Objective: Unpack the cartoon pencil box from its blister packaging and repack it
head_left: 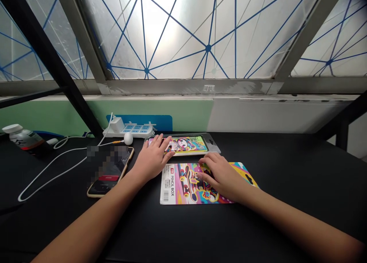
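Note:
My left hand (153,156) lies with fingers spread over the left end of a colourful pencil box (189,144), which sits in a clear plastic package at the back of the desk. In front of it is a printed backing card (187,184) marked "PENCIL BOX", flat on the desk, with a skateboard cartoon and a barcode. My right hand (222,175) rests on the card's right half, fingers apart and slightly bent, covering part of the picture. Neither hand grips anything.
A smartphone (110,175) lies left of my left arm, with a white cable (51,167) looping beside it. Behind stand a white power strip (137,130) and, far left, a dark bottle (25,140). Black frame bars (54,52) rise at the left; a window sill (172,88) runs behind the desk.

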Available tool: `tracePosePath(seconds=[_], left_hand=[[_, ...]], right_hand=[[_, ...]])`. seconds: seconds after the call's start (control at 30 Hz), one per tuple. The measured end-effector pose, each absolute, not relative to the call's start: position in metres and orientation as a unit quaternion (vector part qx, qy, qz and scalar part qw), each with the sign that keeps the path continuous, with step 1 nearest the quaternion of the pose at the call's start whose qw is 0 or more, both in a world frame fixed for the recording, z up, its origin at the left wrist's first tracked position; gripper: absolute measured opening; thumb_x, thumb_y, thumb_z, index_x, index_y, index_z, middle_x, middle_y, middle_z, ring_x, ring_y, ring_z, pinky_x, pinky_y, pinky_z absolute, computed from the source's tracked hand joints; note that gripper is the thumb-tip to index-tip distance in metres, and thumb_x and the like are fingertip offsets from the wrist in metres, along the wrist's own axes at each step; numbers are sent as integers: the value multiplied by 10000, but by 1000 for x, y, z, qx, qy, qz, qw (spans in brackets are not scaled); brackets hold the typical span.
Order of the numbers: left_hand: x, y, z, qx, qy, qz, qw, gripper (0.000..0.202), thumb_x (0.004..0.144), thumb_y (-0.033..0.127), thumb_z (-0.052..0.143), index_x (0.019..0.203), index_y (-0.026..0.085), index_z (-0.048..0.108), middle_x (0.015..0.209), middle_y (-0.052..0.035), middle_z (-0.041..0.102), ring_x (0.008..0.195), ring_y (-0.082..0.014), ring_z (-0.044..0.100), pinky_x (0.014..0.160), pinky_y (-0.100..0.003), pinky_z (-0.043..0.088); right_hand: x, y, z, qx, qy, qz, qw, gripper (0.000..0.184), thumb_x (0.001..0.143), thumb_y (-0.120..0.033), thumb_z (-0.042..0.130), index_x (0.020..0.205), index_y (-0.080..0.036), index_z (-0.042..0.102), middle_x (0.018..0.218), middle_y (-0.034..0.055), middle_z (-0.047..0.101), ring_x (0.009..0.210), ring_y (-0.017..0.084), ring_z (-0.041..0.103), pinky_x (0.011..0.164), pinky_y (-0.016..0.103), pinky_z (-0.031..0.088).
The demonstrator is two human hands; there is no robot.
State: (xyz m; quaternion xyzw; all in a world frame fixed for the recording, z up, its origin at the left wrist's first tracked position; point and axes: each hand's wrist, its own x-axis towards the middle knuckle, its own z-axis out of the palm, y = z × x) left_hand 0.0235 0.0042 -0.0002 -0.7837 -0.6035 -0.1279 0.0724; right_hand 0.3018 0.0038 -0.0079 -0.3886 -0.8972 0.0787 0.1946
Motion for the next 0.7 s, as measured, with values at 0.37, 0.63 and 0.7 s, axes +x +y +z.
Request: tracePosePath(seconds=[0.37,0.63,0.7], left_hand=[[22,6,4,-799,-587,-125,36,498,1079,475,285,1437,259,556,1566,-147,473,1492,-325,366,1153,-586,320],[26,-7,12,-836,-526,-153,-15,322,1049,448,436,1115,215,648,1526,-140,524,1446,-301,442,1143,-556,348],[26,-9,14,-843,-514,-158,-13,287,1041,433,461,1100,219,643,1476,-127,577,1397,-295,499,1125,-528,375]], right_hand=[[303,-6,4,-448,-864,77,216,328,946,-560,559,871,-244,515,807,55,658,767,243,583,660,361,450],[375,55,28,-547,-805,216,82,518,885,-724,495,765,-248,658,792,47,719,698,219,636,580,326,421],[399,73,25,-568,-785,245,44,588,870,-776,460,701,-245,652,698,31,680,620,203,601,538,322,390]])
